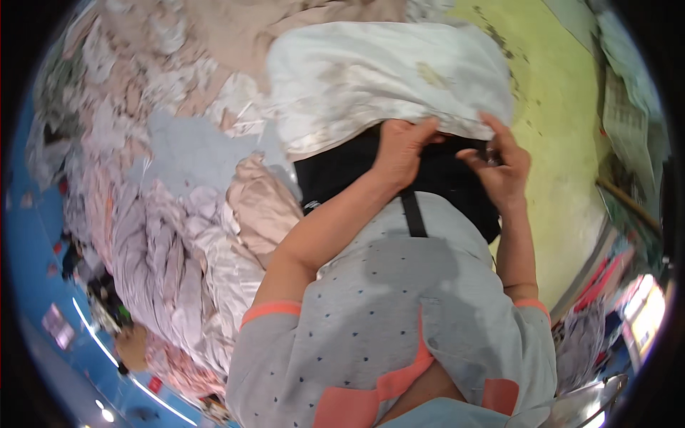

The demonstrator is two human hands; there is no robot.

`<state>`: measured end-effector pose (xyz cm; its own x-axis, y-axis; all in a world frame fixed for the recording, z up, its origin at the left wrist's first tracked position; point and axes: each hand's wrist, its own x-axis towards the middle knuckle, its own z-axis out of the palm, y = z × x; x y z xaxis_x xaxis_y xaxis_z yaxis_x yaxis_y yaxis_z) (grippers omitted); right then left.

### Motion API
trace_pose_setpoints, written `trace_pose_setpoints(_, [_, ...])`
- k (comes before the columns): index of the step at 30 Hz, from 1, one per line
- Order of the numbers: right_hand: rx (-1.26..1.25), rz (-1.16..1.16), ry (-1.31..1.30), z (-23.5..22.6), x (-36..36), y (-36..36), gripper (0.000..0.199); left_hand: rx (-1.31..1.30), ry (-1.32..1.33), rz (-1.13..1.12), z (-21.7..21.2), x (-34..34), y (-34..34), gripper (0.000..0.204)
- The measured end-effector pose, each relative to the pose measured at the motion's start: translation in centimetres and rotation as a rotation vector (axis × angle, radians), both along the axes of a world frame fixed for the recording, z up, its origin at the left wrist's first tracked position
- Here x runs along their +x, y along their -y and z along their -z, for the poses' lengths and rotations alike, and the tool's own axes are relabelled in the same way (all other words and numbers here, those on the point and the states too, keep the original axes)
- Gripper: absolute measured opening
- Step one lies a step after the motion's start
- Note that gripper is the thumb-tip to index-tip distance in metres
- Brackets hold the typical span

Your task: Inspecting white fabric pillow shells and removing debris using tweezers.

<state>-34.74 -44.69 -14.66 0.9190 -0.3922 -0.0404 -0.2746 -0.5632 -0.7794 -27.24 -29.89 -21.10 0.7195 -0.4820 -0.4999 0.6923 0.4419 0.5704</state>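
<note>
A white cloth piece (378, 71), smooth and rounded with a yellowish mark, lies across my knees. Its near edge runs over the black garment (328, 171) on my lap. My left hand (403, 150) is closed at that edge, with thumb and fingertips pinching the cloth. At the edge's right end is my right hand (505, 167); its index fingertip touches the white cloth and its thumb stands apart. The other fingers curl around a small, dark, shiny thing that I cannot make out.
Crumpled beige and white fabric (178, 71) is heaped at the far left. Lilac and pale satin cloth (164, 257) lies beside my left arm. A yellow-green surface (560, 150) extends on the right, with a pale plastic crate (624, 114) at its far side.
</note>
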Motion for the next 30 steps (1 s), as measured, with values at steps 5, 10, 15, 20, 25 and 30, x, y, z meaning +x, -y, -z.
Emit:
trace_pose_setpoints(5, [-0.138,-0.093,0.216,3.7,0.9,1.4,0.037,-0.109,0.046,-0.03,-0.7,-0.9,0.2,0.014])
trace_pose_setpoints(10, [-0.216,-0.025,0.418,3.7,1.5,2.9,0.028,-0.186,-0.121,-0.094,-1.3,0.0,-1.8,0.018])
trace_pose_setpoints(15, [-0.238,0.035,0.422,3.3,1.7,4.3,0.021,-0.326,-0.249,-0.247,-1.7,1.2,-4.7,0.032])
trace_pose_setpoints(20, [-0.223,0.124,0.42,3.3,2.1,5.8,0.019,-0.339,-0.157,-0.444,-3.4,3.0,-7.8,0.036])
trace_pose_setpoints(25, [-0.055,0.277,0.533,2.4,3.6,8.4,0.015,-0.431,-0.175,-0.722,-1.8,7.5,-14.0,0.034])
trace_pose_setpoints(30, [-0.456,0.265,0.585,-4.2,8.0,12.6,0.015,-0.264,-0.011,-0.877,-3.1,16.6,-17.9,0.031])
